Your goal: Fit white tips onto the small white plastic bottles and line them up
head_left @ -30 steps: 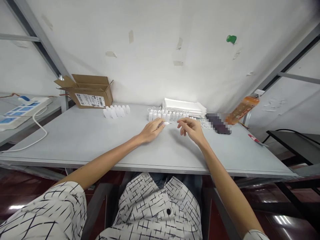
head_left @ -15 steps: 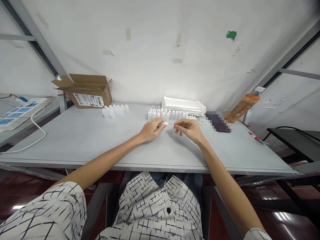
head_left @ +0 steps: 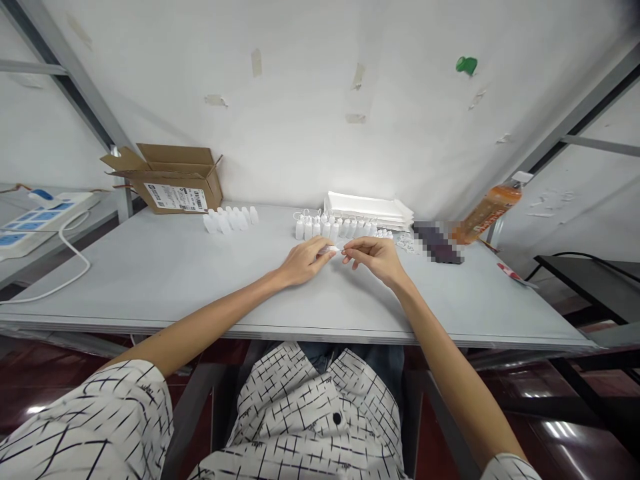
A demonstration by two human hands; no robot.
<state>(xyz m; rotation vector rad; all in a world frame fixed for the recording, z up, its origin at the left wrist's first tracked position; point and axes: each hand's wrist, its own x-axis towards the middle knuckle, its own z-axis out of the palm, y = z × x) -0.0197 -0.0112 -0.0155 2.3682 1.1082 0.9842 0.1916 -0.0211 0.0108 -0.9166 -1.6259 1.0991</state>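
Observation:
My left hand (head_left: 304, 261) is closed around a small white dropper bottle (head_left: 331, 249), held on its side with the nozzle pointing right. Most of that bottle is hidden in the palm and fingers. My right hand (head_left: 373, 256) pinches at the nozzle's tip, fingertips together; what lies between them is too small to make out. Just behind both hands stand several white dropper bottles (head_left: 327, 230) in rows, some with looped caps on top. More white bottles (head_left: 230, 220), seemingly without nozzles, form a group farther left.
An open cardboard box (head_left: 175, 180) stands at the back left. White packets (head_left: 367, 210) lie stacked along the wall. To the right are small white pieces (head_left: 407, 242), a pixelated dark object (head_left: 439, 242) and an orange drink bottle (head_left: 487, 213). A power strip (head_left: 45, 223) sits far left.
My right hand has shifted slightly left, closing the gap to the nozzle, and its fingertips now meet the tip. My left hand keeps hold of the bottle in nearly the same place.

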